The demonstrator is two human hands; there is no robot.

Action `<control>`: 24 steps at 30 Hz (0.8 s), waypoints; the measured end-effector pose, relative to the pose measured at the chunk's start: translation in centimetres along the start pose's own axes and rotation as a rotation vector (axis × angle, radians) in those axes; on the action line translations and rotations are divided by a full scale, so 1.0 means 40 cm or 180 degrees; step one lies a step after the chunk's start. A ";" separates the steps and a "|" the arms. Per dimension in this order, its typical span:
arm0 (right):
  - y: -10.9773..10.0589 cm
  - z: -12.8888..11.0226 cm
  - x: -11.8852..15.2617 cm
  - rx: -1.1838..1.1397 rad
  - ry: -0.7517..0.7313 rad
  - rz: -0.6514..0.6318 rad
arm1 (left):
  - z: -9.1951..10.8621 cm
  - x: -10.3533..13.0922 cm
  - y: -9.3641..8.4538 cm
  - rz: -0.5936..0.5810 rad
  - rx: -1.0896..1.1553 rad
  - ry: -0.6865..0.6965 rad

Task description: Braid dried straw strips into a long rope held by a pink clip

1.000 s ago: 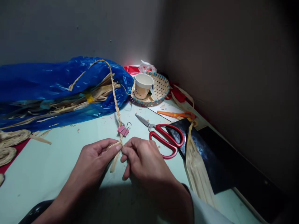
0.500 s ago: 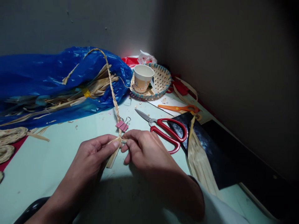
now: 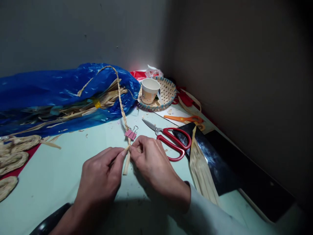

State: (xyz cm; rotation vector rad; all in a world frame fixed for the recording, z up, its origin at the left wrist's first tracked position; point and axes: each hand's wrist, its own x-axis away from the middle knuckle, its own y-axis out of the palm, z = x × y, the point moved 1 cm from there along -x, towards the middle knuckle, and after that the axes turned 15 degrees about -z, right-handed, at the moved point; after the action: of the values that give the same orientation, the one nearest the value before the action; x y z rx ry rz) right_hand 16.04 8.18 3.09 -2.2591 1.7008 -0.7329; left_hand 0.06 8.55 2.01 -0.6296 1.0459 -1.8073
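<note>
A thin braid of dried husk strips [image 3: 121,101] runs from the blue bag down toward me, with a pink binder clip [image 3: 131,134] fixed on it near its lower end. Just below the clip, my left hand [image 3: 102,169] pinches strands between thumb and forefinger. My right hand [image 3: 151,160] pinches the braid's end from the other side, its fingertips almost meeting the left ones. One flat strip [image 3: 126,164] hangs loose between the hands. Close by on the right lie red-handled scissors [image 3: 168,137], blades apart.
A blue plastic bag [image 3: 44,88] of dried husks spreads at the back left. Behind stands a woven basket [image 3: 168,93] holding a paper cup [image 3: 149,91]. Orange scissors [image 3: 183,118] and a wide husk [image 3: 201,166] lie right. Coiled braided pieces [image 3: 14,160] rest at the left edge.
Both hands have shifted their pinch on the strands. The right fingers are now more closed at the braid, and one strip hangs straighter below. The camera view has tilted slightly.
</note>
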 end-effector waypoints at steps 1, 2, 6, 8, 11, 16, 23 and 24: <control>0.003 0.001 -0.001 -0.0082 -0.0031 0.0001 | 0.006 0.009 0.003 0.0176 -0.0343 0.0180; 0.008 0.002 -0.004 -0.0233 -0.0058 -0.0014 | 0.012 0.018 0.008 0.0308 -0.0650 0.0323; 0.027 0.012 -0.018 -0.1135 -0.0107 -0.0126 | 0.032 0.037 0.021 0.0517 -0.1433 0.0577; 0.030 0.017 -0.024 -0.1437 -0.0130 -0.0153 | 0.040 0.038 0.022 0.0520 -0.1663 0.0623; 0.029 0.021 -0.030 -0.1519 -0.0041 -0.0250 | 0.048 0.039 0.025 0.0437 -0.1951 0.0653; 0.026 0.022 -0.029 -0.1615 -0.0047 -0.0355 | 0.058 0.053 0.041 0.0312 -0.2302 0.0654; 0.029 0.048 -0.035 -0.1435 -0.0215 -0.0179 | 0.038 0.000 -0.022 -0.0154 0.0051 -0.0180; 0.029 0.052 -0.036 -0.1440 -0.0272 -0.0178 | 0.029 -0.016 -0.035 -0.0191 0.0563 -0.0495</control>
State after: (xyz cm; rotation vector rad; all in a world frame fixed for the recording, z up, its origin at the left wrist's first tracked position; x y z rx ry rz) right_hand 15.83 8.94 0.43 -2.5904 1.9223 -0.2706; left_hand 0.60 8.97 3.84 -0.6870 0.7617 -1.8466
